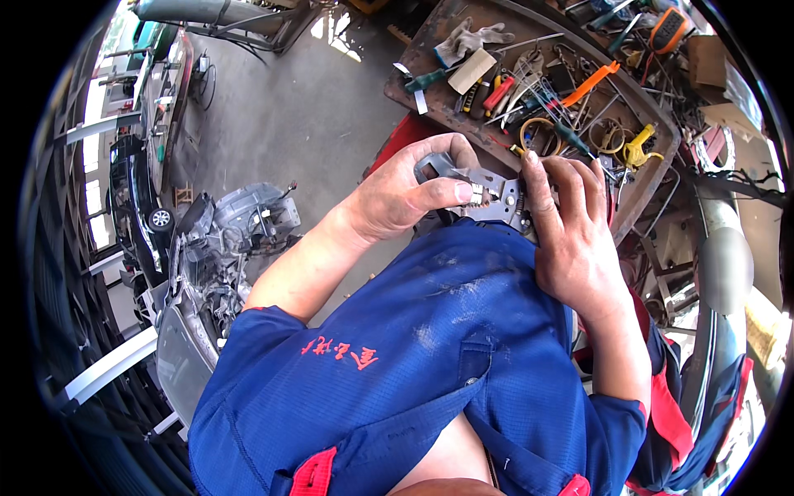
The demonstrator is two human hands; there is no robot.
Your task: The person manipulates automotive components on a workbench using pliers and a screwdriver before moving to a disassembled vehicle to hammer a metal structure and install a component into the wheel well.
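Observation:
In front of my chest my left hand [413,183] is closed, its thumb and curled fingers pinching a grey metal piece [433,167] with an opening in it. Directly beside it is a silver plier-like tool [510,201] with toothed edges and a round pivot. Whether the two metal parts are joined is not clear. My right hand [571,211] holds the tool from its right side, the index finger lying along its edge and the other fingers bent over beyond it. The right thumb and the tool's lower end are hidden.
Beyond my hands stands a brown metal workbench [430,50] crowded with hand tools, a work glove [475,40], an orange-handled tool [591,83] and an orange-and-black meter [668,31]. Dismantled grey vehicle parts [248,219] lie at left on the concrete floor [289,107]. A thick grey post [726,273] rises at right.

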